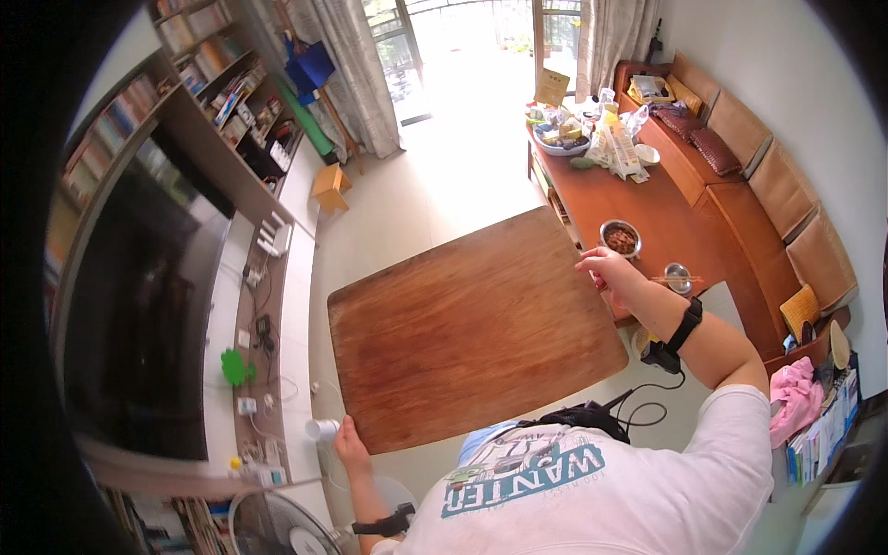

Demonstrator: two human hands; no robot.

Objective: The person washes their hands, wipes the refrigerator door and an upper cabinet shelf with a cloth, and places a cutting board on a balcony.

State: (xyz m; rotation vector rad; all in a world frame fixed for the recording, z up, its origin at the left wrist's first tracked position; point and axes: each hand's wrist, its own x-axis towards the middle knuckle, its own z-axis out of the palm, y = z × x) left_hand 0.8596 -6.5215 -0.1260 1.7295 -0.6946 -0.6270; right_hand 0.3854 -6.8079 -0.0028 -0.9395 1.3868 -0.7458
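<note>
A large rectangular wooden board point(472, 333) with rounded corners and a worn brown surface spans the space before my body. My left hand point(352, 444) grips it at the near left corner, with the thumb along the edge. At the board's right edge, my right hand point(614, 272) has its fingertips bent over the rim; the underside is hidden. Black straps circle both wrists, and a small black device point(660, 356) with a cable hangs from the right one.
To the right, a wooden coffee table point(666, 208) bears a metal bowl of brown food point(619, 239), a small bowl with chopsticks point(678, 277) and bags. Behind it runs a cushioned wooden sofa point(746, 257). A television cabinet point(291, 347), a fan point(284, 527) and a stool point(331, 187) stand left.
</note>
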